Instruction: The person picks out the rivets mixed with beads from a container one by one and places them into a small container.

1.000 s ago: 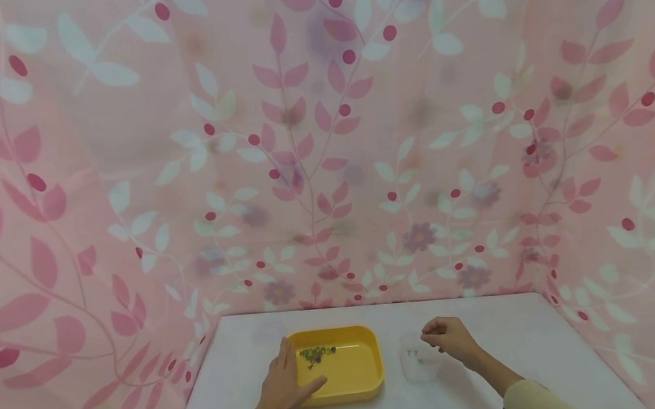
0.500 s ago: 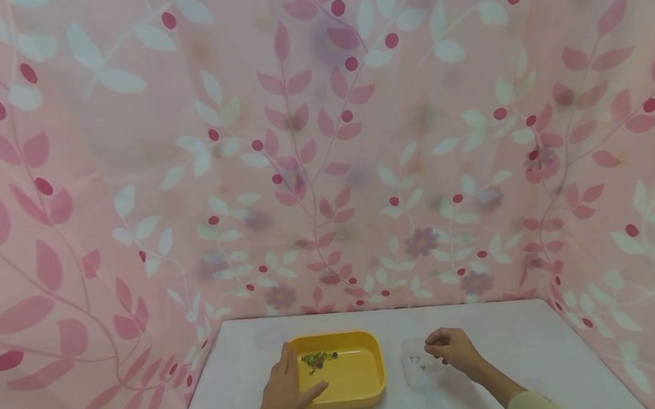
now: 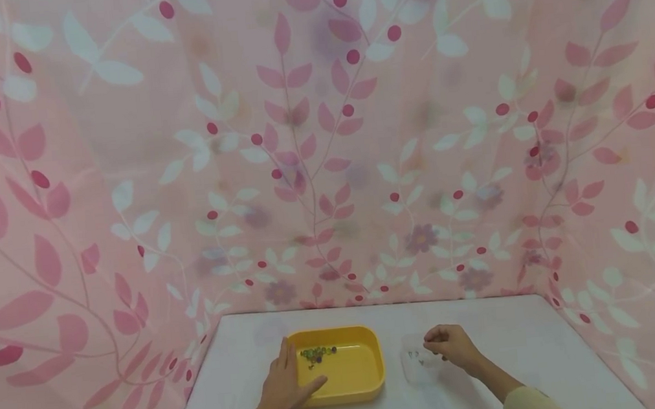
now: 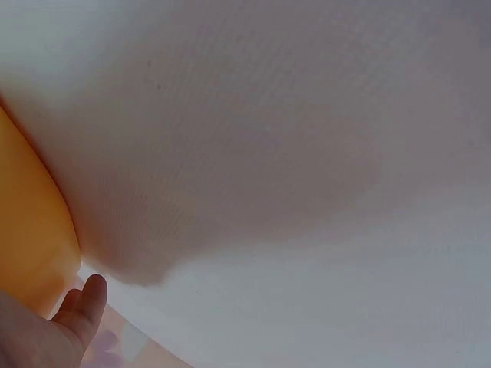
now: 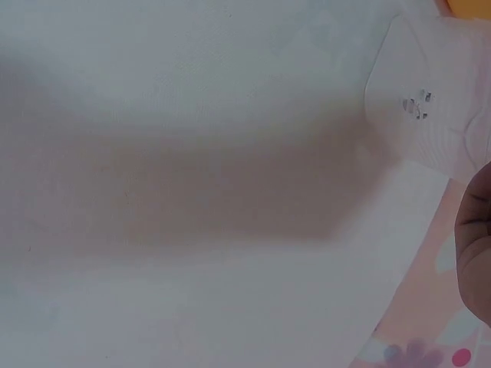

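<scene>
A yellow tray lies on the table with several small green and dark marbles at its back left. My left hand rests on the tray's left side, fingers straight along the rim and thumb spread over the front part. The left wrist view shows its fingertips beside the tray wall. To the right stands a clear plastic container holding a few small shiny pieces. Over its right side, my right hand has curled fingers and pinches a small dark bead-like thing, mostly hidden at the fingertips.
The white-covered table ends at a pink leaf-patterned cloth that hangs behind and at both sides. A gap of table surface separates the tray from the clear container.
The right hand has shifted slightly down and right over the clear container, its fingers still curled. The left hand and the tray stay in place. The head view tilts a little.
</scene>
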Action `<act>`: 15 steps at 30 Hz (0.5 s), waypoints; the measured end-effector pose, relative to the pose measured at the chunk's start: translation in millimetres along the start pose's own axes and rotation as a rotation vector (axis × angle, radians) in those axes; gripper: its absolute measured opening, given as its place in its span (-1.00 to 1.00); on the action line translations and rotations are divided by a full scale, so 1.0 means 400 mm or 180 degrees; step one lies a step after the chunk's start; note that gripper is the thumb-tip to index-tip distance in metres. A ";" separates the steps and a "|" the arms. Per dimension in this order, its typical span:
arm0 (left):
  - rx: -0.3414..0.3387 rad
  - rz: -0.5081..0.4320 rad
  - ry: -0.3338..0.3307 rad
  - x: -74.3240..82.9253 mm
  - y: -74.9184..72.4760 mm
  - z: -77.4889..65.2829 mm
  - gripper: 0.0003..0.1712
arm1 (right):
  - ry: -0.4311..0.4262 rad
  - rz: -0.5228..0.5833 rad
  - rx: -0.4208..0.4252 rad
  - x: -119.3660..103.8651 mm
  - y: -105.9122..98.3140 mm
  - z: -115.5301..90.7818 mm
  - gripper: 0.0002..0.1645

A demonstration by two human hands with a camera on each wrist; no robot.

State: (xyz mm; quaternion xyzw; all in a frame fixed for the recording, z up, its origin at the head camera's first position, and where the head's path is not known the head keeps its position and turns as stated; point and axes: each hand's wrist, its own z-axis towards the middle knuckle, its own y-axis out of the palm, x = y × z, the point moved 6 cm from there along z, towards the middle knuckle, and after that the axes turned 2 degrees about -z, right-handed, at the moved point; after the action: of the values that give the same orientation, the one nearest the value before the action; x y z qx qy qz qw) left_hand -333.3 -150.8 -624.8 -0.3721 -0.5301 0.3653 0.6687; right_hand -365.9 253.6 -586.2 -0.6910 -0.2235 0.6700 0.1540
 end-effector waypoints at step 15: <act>-0.0009 -0.0022 -0.0056 -0.005 0.006 0.002 0.41 | -0.0048 0.0003 -0.0062 -0.010 0.002 -0.001 -0.74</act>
State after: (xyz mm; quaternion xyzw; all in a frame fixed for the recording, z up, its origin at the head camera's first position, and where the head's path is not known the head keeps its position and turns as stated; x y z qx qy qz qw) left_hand -334.7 -151.4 -627.5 -0.3680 -0.5378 0.3654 0.6647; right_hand -365.3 250.7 -583.2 -0.6875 -0.2308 0.6731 0.1452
